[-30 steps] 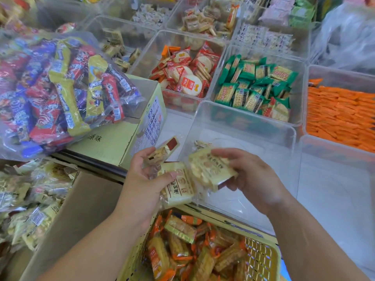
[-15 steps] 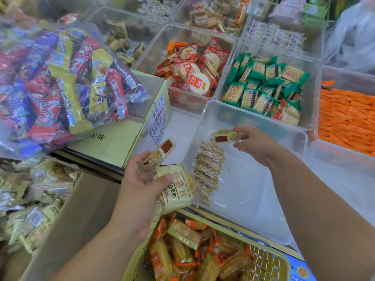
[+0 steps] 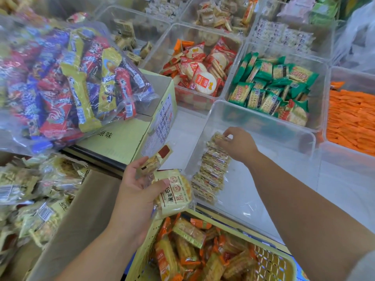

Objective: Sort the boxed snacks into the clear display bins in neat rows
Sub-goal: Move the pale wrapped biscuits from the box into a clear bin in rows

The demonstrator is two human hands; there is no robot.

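Note:
A clear display bin [image 3: 263,122] stands in front of me with one row of pale yellow cracker packets [image 3: 211,169] lined up along its left side. My right hand [image 3: 238,146] reaches into the bin and pinches a packet at the far end of that row. My left hand [image 3: 140,191] is held over the left, gripping a few of the same yellow packets [image 3: 174,191], one of which sticks up with a red label.
A yellow basket [image 3: 272,260] of orange-wrapped snacks sits below. A cardboard box [image 3: 125,138] carries a big bag of mixed bars [image 3: 60,82]. Bins of red packets [image 3: 200,72], green packets [image 3: 274,86] and orange sticks [image 3: 351,120] stand behind. More yellow packets [image 3: 30,191] lie at the left.
My right hand took a packet from near my left hand, carried it into the bin and now sets it at the far end of the row. My left hand has stayed put.

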